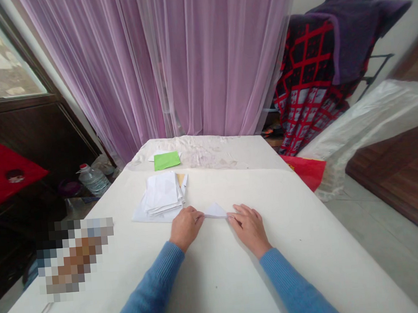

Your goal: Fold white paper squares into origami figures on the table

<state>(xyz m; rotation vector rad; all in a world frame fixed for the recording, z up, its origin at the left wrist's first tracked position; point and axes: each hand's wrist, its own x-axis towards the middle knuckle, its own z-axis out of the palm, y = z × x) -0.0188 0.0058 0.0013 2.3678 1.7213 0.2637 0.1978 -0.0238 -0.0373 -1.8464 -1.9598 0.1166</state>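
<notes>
White paper triangle [215,211] is sitting at twelve o'clock between the left hand [186,228] and right hand [249,228]. Both are resting flat, fingertips at its corners, though they may or may not be pinching. Careless sliding could skew it toward the paper stack [161,194] at eleven o'clock.

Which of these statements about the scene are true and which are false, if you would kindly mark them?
1. The left hand touches a folded white paper. True.
2. The right hand holds the green paper. False: the green paper lies at the far end of the table, away from both hands.
3. A stack of white papers lies left of the folded white paper. True.
4. The water bottle stands on the table. False: it is beyond the table's left edge.
5. The sleeves are blue. True.
</notes>
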